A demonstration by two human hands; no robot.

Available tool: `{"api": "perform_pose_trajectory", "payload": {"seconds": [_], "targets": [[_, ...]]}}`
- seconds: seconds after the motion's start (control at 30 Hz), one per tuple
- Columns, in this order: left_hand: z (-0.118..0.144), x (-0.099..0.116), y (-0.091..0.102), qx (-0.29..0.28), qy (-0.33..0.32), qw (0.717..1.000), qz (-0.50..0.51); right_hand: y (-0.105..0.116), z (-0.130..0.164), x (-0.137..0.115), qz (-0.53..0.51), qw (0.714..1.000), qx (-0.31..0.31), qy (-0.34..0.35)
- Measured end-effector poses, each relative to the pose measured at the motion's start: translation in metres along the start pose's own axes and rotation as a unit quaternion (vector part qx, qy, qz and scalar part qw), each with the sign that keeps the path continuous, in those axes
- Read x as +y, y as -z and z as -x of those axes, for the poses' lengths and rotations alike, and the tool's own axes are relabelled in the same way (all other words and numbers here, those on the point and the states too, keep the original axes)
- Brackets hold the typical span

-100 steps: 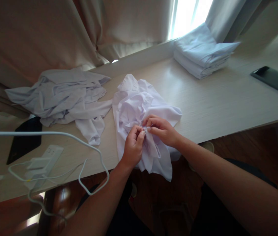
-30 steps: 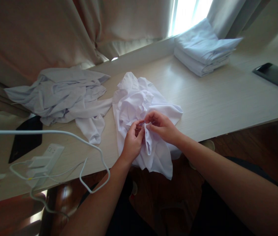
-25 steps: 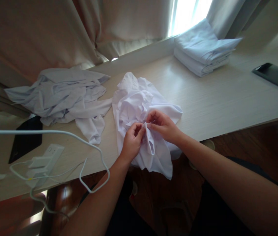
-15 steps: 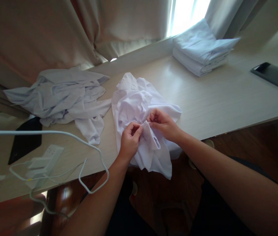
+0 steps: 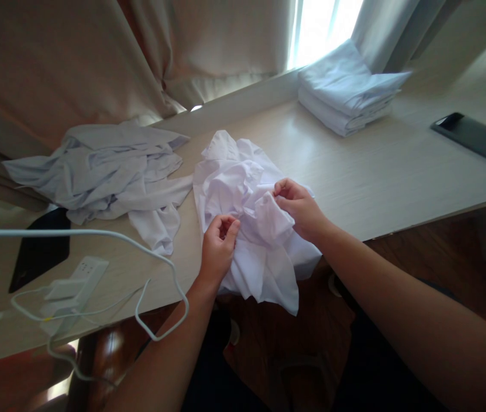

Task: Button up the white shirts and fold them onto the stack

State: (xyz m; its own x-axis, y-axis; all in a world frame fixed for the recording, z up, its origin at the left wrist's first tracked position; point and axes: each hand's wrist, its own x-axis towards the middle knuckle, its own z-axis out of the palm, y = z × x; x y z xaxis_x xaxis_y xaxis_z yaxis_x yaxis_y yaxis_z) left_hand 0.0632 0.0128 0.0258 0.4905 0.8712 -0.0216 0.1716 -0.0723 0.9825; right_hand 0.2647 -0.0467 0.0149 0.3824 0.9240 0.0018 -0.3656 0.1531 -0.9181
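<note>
A crumpled white shirt [image 5: 253, 272] lies in front of me, its collar end away from me and its lower part hanging over the near edge of the desk. Between the thumb and fingers of my right hand [image 5: 300, 209] is the end of a sleeve [image 5: 273, 220], lifted off the rest of the cloth. My left hand [image 5: 219, 246] is closed in a pinch on the shirt's left-middle part; the fold at its fingertips is mostly hidden.
Another rumpled white garment [image 5: 114, 171] lies to the left. Folded white clothes [image 5: 348, 91] are stacked by the window, with a phone [image 5: 474, 136] to their right. A power strip [image 5: 82, 286], a looping white cable [image 5: 139, 243] and a dark flat object [image 5: 43, 246] occupy the left side.
My hands have drawn apart. My right hand has moved slightly right and up with the sleeve end, which now points rightward; my left hand has shifted slightly left.
</note>
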Motion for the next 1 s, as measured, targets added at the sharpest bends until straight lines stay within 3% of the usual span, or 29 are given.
{"api": "perform_pose_trajectory", "payload": {"seconds": [0.1, 0.2, 0.33, 0.4, 0.47, 0.53, 0.6, 0.67, 0.8, 1.0], "targets": [[0.005, 0.005, 0.003, 0.014, -0.043, 0.997, -0.055, 0.015, -0.009, -0.006, -0.067, 0.992, 0.104, 0.028], [0.007, 0.009, 0.010, 0.009, -0.062, 0.989, -0.130, 0.034, -0.020, -0.007, -0.102, 0.966, 0.213, 0.103], [-0.010, 0.002, 0.044, 0.125, -0.075, 0.963, -0.229, 0.059, -0.029, -0.017, -0.126, 0.927, 0.303, 0.180], [-0.022, -0.009, 0.065, 0.164, -0.051, 0.939, -0.299, 0.068, -0.030, -0.025, -0.096, 0.918, 0.323, 0.208], [-0.029, -0.020, 0.081, 0.129, 0.014, 0.921, -0.366, 0.073, -0.029, -0.030, -0.013, 0.919, 0.328, 0.219], [-0.030, -0.028, 0.089, 0.040, 0.085, 0.910, -0.403, 0.074, -0.027, -0.030, 0.086, 0.916, 0.325, 0.218], [-0.025, -0.030, 0.090, -0.040, 0.122, 0.902, -0.411, 0.069, -0.024, -0.025, 0.157, 0.915, 0.304, 0.214], [-0.017, -0.027, 0.088, -0.083, 0.134, 0.907, -0.390, 0.062, -0.020, -0.019, 0.204, 0.919, 0.260, 0.216], [-0.003, -0.013, 0.086, -0.117, 0.161, 0.926, -0.321, 0.043, -0.005, -0.020, 0.317, 0.898, 0.205, 0.226], [0.012, 0.001, 0.084, -0.117, 0.242, 0.951, -0.155, 0.008, 0.026, -0.030, 0.436, 0.842, 0.193, 0.253]]}}
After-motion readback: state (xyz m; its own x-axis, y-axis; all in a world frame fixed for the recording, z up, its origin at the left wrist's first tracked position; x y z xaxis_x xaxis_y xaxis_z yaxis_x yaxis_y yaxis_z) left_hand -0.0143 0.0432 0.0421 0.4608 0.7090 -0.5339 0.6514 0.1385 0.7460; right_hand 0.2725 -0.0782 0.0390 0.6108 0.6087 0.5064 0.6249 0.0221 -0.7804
